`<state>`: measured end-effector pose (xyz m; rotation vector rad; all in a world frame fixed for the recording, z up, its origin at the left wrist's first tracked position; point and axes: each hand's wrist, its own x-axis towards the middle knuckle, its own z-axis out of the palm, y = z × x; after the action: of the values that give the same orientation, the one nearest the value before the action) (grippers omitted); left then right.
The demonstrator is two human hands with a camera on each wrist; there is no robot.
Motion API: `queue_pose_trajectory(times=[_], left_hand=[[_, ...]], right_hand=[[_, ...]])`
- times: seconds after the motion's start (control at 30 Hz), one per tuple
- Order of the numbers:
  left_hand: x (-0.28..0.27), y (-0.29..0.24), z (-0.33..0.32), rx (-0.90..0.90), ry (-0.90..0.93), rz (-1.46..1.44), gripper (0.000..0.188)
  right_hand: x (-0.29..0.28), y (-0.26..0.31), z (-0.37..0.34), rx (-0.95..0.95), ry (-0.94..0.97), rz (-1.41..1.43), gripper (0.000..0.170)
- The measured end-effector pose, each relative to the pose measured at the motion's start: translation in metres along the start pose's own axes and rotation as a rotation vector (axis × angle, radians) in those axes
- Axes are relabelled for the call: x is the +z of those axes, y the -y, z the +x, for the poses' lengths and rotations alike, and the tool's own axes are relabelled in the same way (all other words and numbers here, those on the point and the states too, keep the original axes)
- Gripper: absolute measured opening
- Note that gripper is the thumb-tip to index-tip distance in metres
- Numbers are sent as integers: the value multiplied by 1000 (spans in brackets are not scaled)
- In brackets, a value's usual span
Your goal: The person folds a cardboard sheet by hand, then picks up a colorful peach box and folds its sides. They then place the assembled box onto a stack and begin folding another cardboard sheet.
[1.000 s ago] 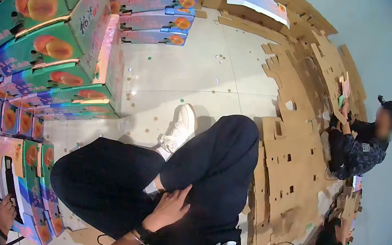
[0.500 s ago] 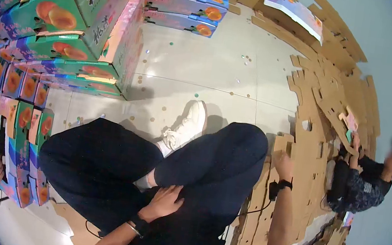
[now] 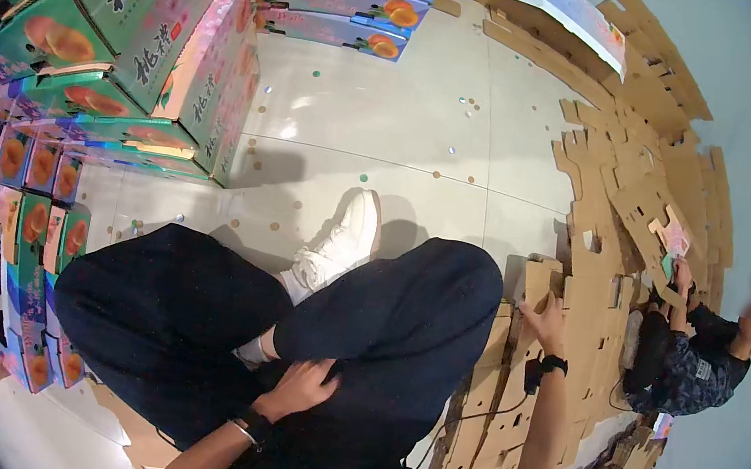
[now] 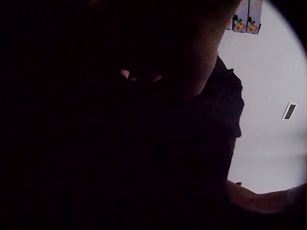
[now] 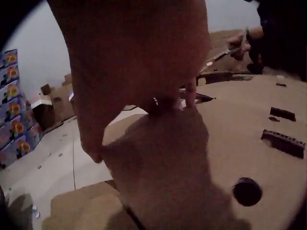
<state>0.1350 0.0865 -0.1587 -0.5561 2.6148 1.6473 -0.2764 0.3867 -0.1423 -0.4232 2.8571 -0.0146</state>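
Note:
In the head view the left hand [image 3: 301,387] rests on the dark trousers [image 3: 381,331] between the crossed legs, its fingers loosely bent and holding nothing. The left wrist view is mostly dark, with bare skin near its top. On the right, the right hand [image 3: 547,324] grips the end of a flat brown cardboard piece [image 3: 544,277] on the cardboard pile. In the right wrist view the right hand [image 5: 139,62] spans this cardboard [image 5: 158,163], the thumb at its left edge and the fingers at its far side; their tips are partly hidden.
Printed peach boxes [image 3: 144,39] stand stacked at the left. Flat cardboard [image 3: 598,256] covers the floor at the right, where another person [image 3: 714,354] sits holding a printed piece [image 3: 673,238]. Small scraps dot the tiled floor [image 3: 393,112]. A cable [image 3: 484,415] crosses the cardboard.
The right hand has moved from low at the right up to the cardboard beside the knee and now grips it. The left hand has stayed on the trousers, while the head view has shifted.

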Motion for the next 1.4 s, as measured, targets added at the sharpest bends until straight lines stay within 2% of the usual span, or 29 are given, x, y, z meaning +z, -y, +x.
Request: queue_pose_trajectory(times=[0.07, 0.13, 0.2, 0.23, 0.3, 0.37, 0.43, 0.57, 0.63, 0.73, 0.8, 0.9, 0.93, 0.97, 1.03, 1.07, 1.13, 1.17, 1.23, 1.33, 1.4], left_hand=[[12, 11, 0, 49, -37, 43, 34], [15, 12, 0, -93, 33, 60, 32], [10, 6, 3, -137, 77, 54, 31], [7, 3, 5, -183, 122, 50, 30], [9, 7, 4, -139, 83, 57, 29], [10, 7, 5, -96, 37, 61, 28], [6, 6, 6, -131, 114, 49, 27], [4, 3, 6, -153, 115, 48, 30], [4, 3, 7, -224, 168, 66, 33], [8, 5, 7, -217, 145, 66, 34], [9, 7, 8, -232, 171, 71, 35], [9, 6, 8, -245, 204, 102, 38], [8, 5, 7, -241, 216, 129, 42], [7, 5, 7, -241, 220, 129, 42], [6, 6, 7, -209, 207, 95, 41], [7, 6, 6, -209, 208, 96, 41], [9, 8, 4, -186, 157, 106, 39], [9, 6, 5, -186, 158, 107, 39], [5, 4, 7, -201, 175, 38, 33], [3, -1, 9, -225, 182, 87, 32], [6, 3, 9, -223, 180, 102, 31]], right_hand=[[-9, 1, -11, -19, -40, -9, 96], [-12, -5, -25, -37, -79, -18, 96], [-14, -9, -44, -160, -122, -65, 93], [-15, -9, -56, -155, -125, -64, 93], [-22, 9, -86, -172, -80, -14, 90], [-12, 10, -102, -213, -133, -43, 90], [-10, 26, -117, -172, 24, -35, 91], [8, 31, -121, -173, -21, 38, 92], [6, 34, -117, -156, -22, 38, 93], [2, 34, -115, -157, -36, 89, 95], [-10, 43, -120, -89, 112, 155, 96], [12, 38, -124, -133, 67, 124, 95], [5, 47, -126, -74, 200, 110, 95], [9, 47, -129, -71, 202, 110, 95], [23, 44, -133, 6, 142, 295, 93], [28, 43, -131, 7, 144, 296, 93], [42, 40, -125, -55, -86, 446, 100], [53, 31, -119, -54, -85, 446, 100], [73, 17, -113, -119, -135, 159, 99], [79, 19, -128, -136, -69, 74, 98], [83, 20, -132, -172, -130, 32, 95]])
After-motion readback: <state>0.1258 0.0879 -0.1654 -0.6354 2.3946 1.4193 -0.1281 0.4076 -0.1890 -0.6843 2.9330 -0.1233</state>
